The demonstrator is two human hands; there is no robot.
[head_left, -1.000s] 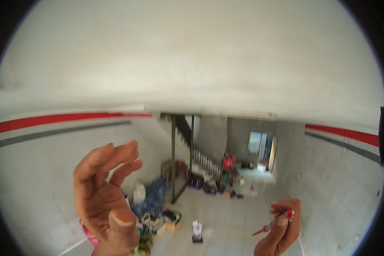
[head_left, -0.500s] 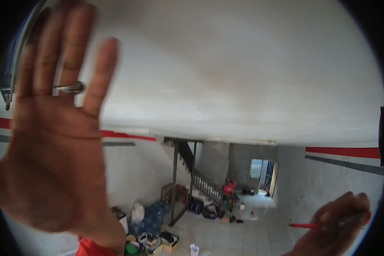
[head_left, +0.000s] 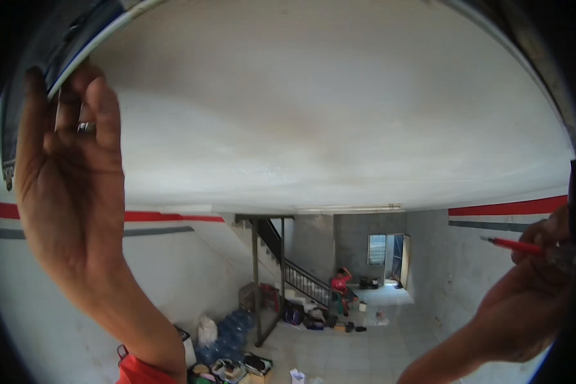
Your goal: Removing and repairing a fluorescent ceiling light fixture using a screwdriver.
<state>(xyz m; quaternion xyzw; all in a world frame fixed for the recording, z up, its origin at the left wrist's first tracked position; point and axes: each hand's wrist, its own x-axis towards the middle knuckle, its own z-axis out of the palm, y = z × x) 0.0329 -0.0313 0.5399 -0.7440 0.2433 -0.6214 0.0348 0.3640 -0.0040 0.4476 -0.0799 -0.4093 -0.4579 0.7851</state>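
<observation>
My left hand [head_left: 73, 173] is raised at the upper left, palm toward me, with a ring on one finger. Its fingers bend around the pale edge [head_left: 102, 40] of the large white overhead surface [head_left: 313, 102], beside a dark gap; some fingertips are hidden there. Lifted at the far right, my right hand [head_left: 531, 281] is closed around a slim red pen-like tool [head_left: 515, 244]. The tool's narrow, greyish tip points left, and its other end is lost in the dark rim of the picture. Exactly what kind of tool it is does not show.
Far below stands a staircase [head_left: 307, 281] with dark posts. A person in red [head_left: 341, 281] sits near the back doorway [head_left: 397, 259]. Blue plastic bottles [head_left: 227, 336], bags and boxes lie along the left wall. Tiled floor [head_left: 352, 358] stretches between the walls.
My left hand's spread fingers have curled onto the edge at upper left. My right hand has risen toward the right rim, carrying the red tool. The view has shifted slightly.
</observation>
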